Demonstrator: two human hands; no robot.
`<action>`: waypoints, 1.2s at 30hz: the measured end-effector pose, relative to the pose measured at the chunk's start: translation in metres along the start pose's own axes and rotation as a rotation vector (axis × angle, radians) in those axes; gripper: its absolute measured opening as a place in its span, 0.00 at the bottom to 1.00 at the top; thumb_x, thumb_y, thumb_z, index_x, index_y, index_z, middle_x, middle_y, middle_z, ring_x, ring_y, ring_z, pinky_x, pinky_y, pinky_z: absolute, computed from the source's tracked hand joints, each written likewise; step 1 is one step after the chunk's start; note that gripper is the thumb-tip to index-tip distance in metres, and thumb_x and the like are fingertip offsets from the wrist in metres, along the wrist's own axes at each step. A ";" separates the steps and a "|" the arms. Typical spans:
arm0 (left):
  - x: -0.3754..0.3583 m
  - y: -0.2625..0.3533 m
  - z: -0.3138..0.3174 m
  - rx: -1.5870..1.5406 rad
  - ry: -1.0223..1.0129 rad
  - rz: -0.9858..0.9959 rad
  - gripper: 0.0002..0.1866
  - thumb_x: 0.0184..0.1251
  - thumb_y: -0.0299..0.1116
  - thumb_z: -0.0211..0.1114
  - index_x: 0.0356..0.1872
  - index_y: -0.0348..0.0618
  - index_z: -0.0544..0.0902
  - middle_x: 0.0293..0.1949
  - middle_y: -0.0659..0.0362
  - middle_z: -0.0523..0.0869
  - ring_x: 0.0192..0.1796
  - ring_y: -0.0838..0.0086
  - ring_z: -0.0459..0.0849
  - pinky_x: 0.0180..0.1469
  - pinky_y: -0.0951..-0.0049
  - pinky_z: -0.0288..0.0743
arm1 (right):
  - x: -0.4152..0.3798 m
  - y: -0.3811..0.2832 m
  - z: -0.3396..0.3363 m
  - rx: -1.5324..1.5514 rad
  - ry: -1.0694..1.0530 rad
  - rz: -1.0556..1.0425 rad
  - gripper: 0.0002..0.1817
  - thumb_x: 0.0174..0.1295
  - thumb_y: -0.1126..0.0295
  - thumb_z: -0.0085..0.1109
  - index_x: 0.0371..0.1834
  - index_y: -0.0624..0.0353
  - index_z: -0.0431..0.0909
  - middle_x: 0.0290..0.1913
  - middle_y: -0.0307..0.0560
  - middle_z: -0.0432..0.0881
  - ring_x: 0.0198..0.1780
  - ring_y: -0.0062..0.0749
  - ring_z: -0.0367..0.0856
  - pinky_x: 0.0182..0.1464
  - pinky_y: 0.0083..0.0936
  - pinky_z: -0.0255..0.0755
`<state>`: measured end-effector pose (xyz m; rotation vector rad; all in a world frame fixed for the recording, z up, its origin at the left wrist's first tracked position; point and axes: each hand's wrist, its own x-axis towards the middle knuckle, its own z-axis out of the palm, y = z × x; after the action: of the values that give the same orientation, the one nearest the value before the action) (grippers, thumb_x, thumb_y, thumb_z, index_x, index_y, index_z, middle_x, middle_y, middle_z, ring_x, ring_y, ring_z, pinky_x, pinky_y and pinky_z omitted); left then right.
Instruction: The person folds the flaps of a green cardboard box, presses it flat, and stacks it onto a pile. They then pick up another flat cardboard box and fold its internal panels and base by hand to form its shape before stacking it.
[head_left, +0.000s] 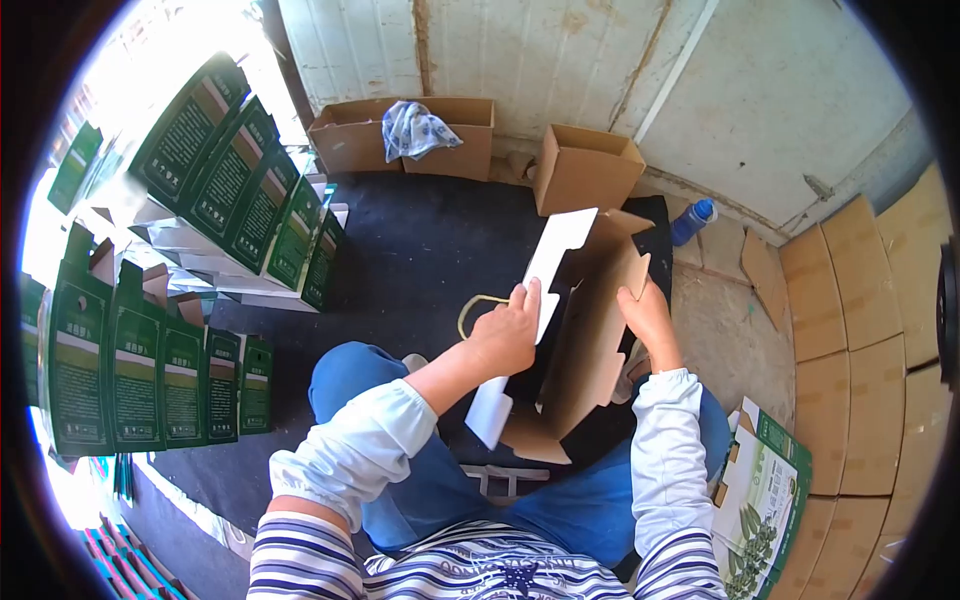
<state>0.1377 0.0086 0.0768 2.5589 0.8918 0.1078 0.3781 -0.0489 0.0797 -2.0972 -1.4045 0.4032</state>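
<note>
Between my knees stands a cardboard box (pixel 585 330), partly folded, its brown inside facing up and several flaps sticking out. Its left side shows a white panel (pixel 560 245) with cut-out tabs. My left hand (pixel 508 328) is closed on the edge of that panel. A pale cord loop (pixel 468 312) curves out beside its wrist side. On the opposite wall, my right hand (pixel 648 312) grips the brown edge, thumb toward the inside. My fingertips are partly hidden behind the cardboard.
Green printed cartons (pixel 215 165) stand in rows at the left. Open brown boxes (pixel 590 170) line the back wall, one with a patterned cloth (pixel 418 132). A blue bottle (pixel 694 222) stands at right. Stacked brown boxes (pixel 850 340) and a green-white carton (pixel 765 500) flank my right side.
</note>
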 end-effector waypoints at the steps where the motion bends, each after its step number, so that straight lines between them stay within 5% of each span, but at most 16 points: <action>1: 0.007 -0.006 0.010 0.067 0.068 -0.015 0.43 0.51 0.26 0.56 0.69 0.23 0.48 0.64 0.31 0.63 0.45 0.46 0.83 0.45 0.57 0.79 | 0.006 0.003 0.005 0.041 0.003 -0.013 0.22 0.56 0.65 0.51 0.53 0.64 0.73 0.42 0.67 0.81 0.47 0.62 0.78 0.52 0.47 0.71; 5: 0.019 0.006 0.006 0.011 0.016 -0.076 0.42 0.51 0.26 0.56 0.69 0.23 0.49 0.65 0.29 0.60 0.43 0.44 0.84 0.44 0.57 0.80 | 0.021 -0.005 0.002 -0.097 -0.050 0.044 0.22 0.57 0.65 0.52 0.54 0.65 0.72 0.47 0.66 0.80 0.50 0.60 0.78 0.52 0.46 0.72; 8: 0.027 0.013 0.012 0.000 -0.033 -0.082 0.43 0.52 0.27 0.56 0.70 0.24 0.48 0.66 0.28 0.60 0.43 0.43 0.84 0.45 0.58 0.80 | 0.018 -0.014 0.005 -0.200 0.435 -0.118 0.20 0.57 0.67 0.54 0.53 0.61 0.74 0.53 0.63 0.76 0.55 0.57 0.75 0.55 0.44 0.71; 12: 0.032 0.020 0.021 0.073 -0.038 -0.100 0.42 0.54 0.29 0.56 0.71 0.26 0.48 0.65 0.28 0.61 0.41 0.43 0.85 0.43 0.61 0.81 | 0.036 -0.011 -0.007 -0.817 0.336 -0.651 0.16 0.57 0.72 0.55 0.48 0.65 0.76 0.55 0.56 0.75 0.61 0.46 0.70 0.65 0.43 0.61; 16: 0.032 0.021 0.022 0.127 -0.028 -0.103 0.42 0.54 0.30 0.56 0.70 0.25 0.49 0.65 0.29 0.62 0.40 0.46 0.86 0.42 0.64 0.81 | 0.063 -0.001 -0.006 -0.934 -0.100 -0.364 0.18 0.55 0.76 0.54 0.50 0.67 0.75 0.56 0.59 0.75 0.55 0.43 0.78 0.64 0.42 0.62; 21: 0.039 0.023 0.030 0.128 -0.025 -0.130 0.43 0.53 0.32 0.57 0.71 0.30 0.49 0.67 0.33 0.60 0.43 0.44 0.84 0.43 0.57 0.81 | 0.080 -0.011 0.002 -0.755 0.063 -0.335 0.20 0.54 0.79 0.52 0.52 0.68 0.72 0.62 0.65 0.69 0.43 0.45 0.83 0.49 0.38 0.73; 24: 0.048 0.023 0.034 0.129 -0.026 -0.169 0.43 0.53 0.34 0.59 0.70 0.31 0.51 0.67 0.34 0.61 0.43 0.45 0.84 0.44 0.58 0.81 | 0.071 -0.020 0.004 -0.814 -0.021 -0.354 0.19 0.55 0.78 0.51 0.51 0.68 0.74 0.61 0.66 0.70 0.43 0.45 0.84 0.49 0.38 0.73; 27: 0.057 0.025 0.035 0.141 -0.037 -0.186 0.45 0.53 0.39 0.63 0.70 0.32 0.52 0.66 0.36 0.63 0.44 0.47 0.85 0.43 0.60 0.81 | 0.028 -0.042 -0.008 -0.892 -0.502 -0.375 0.14 0.60 0.64 0.52 0.36 0.63 0.83 0.44 0.58 0.82 0.42 0.46 0.83 0.46 0.42 0.74; 30: 0.056 0.028 0.031 0.146 -0.050 -0.183 0.47 0.52 0.42 0.65 0.70 0.32 0.52 0.65 0.37 0.65 0.44 0.48 0.85 0.44 0.60 0.81 | -0.022 -0.057 -0.027 -0.591 -0.824 -0.382 0.25 0.62 0.48 0.49 0.29 0.60 0.84 0.32 0.54 0.84 0.40 0.51 0.82 0.43 0.43 0.74; 36: 0.057 0.035 0.029 0.098 -0.023 -0.211 0.50 0.51 0.49 0.68 0.71 0.34 0.54 0.66 0.37 0.64 0.49 0.48 0.83 0.44 0.61 0.81 | -0.076 -0.049 -0.042 -0.343 -1.050 -0.396 0.39 0.59 0.31 0.44 0.34 0.62 0.83 0.35 0.58 0.84 0.41 0.53 0.82 0.48 0.41 0.72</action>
<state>0.2095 0.0077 0.0613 2.5305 1.1780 -0.0288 0.3337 -0.1168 0.1377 -1.7977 -2.5614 1.2799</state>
